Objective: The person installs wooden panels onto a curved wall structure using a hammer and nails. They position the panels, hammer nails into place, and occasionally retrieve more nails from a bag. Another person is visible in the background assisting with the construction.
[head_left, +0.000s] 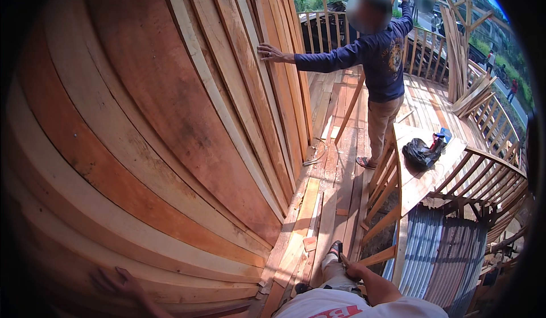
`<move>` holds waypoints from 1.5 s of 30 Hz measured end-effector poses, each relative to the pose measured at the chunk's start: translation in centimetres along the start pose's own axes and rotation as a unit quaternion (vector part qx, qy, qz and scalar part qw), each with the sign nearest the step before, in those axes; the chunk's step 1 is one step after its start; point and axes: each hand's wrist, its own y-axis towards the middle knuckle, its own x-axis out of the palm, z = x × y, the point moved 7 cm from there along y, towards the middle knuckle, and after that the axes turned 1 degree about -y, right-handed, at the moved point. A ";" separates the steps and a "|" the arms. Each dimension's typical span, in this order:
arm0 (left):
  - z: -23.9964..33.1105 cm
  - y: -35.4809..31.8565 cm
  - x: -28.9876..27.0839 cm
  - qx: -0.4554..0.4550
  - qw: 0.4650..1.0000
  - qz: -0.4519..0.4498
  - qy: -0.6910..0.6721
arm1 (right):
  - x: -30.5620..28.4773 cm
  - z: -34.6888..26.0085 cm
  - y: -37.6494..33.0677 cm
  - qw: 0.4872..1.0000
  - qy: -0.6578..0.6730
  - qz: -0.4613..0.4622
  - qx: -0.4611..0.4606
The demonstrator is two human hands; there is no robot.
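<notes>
A wall of upright wooden boards (165, 90), in pale, tan and reddish tones, rises along my left side. Against its lower left part, in shadow, is my left hand (120, 287), with its fingers spread; it seems to touch the boards. Low by my right leg, my right hand (356, 270) is closed. A short, thin, stick-like piece (343, 258) pokes out of it, too small and partly hidden to name. Neither hand is near the other.
A person in a dark blue top (384, 62) stands ahead, one hand on the wall, the other arm raised. Scraps lie on the plank floor (335, 187). To the right are a wooden ledge (415, 196) with a black plastic bag (422, 153), railings (475, 173) and corrugated roofing (438, 250) below.
</notes>
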 end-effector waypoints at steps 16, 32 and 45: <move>12.8 2.3 4.4 -0.132 0.982 -0.091 -0.103 | -12.4 0.6 8.9 0.995 0.087 0.045 -0.010; 37.0 20.9 18.0 -0.037 0.969 -0.102 -0.223 | -26.8 3.3 18.2 0.989 0.131 0.040 -0.046; 38.7 24.9 23.3 0.030 0.993 -0.108 -0.049 | -30.2 5.6 20.6 0.987 0.151 0.022 -0.042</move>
